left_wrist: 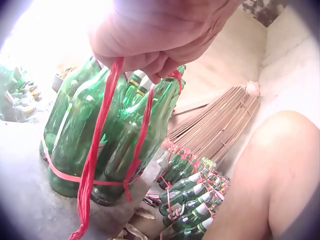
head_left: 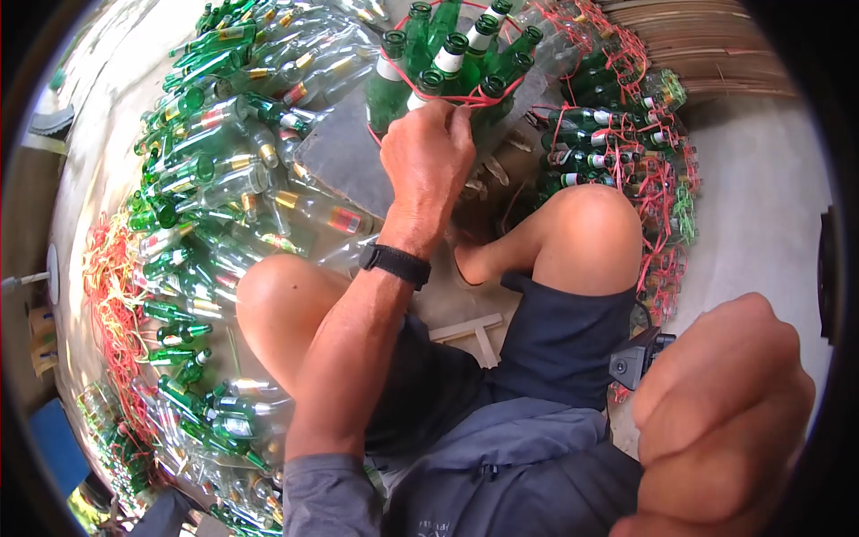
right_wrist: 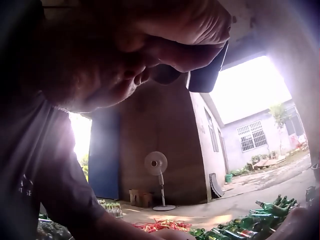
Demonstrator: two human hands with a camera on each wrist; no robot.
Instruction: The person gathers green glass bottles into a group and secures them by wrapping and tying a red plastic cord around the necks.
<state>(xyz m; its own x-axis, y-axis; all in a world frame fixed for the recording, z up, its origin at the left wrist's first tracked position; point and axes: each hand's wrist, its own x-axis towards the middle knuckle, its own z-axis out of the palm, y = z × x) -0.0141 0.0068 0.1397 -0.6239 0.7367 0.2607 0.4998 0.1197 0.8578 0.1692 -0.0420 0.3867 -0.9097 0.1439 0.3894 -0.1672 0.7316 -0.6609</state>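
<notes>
A bundle of green glass bottles (head_left: 389,97) stands upright on a grey slab (head_left: 344,170), bound round by red plastic string (left_wrist: 95,150). My left hand (head_left: 428,152) is over the near bottle necks, its fingers curled round the string. Lengths of that string hang from this hand down the bottles' side in the left wrist view, and one loop circles their lower part. Raised close to the head camera, my right hand (head_left: 725,412) has its fingers curled, with nothing visible in them. The right wrist view shows it dark, close to the person's head.
Loose green and clear bottles (head_left: 215,170) lie heaped at the left, beside tangled red string (head_left: 116,286). Tied bottle bundles (head_left: 599,134) lie at the right, below a stack of thin sticks (head_left: 698,36). A standing fan (right_wrist: 157,165) is farther off. Both bent knees flank the work.
</notes>
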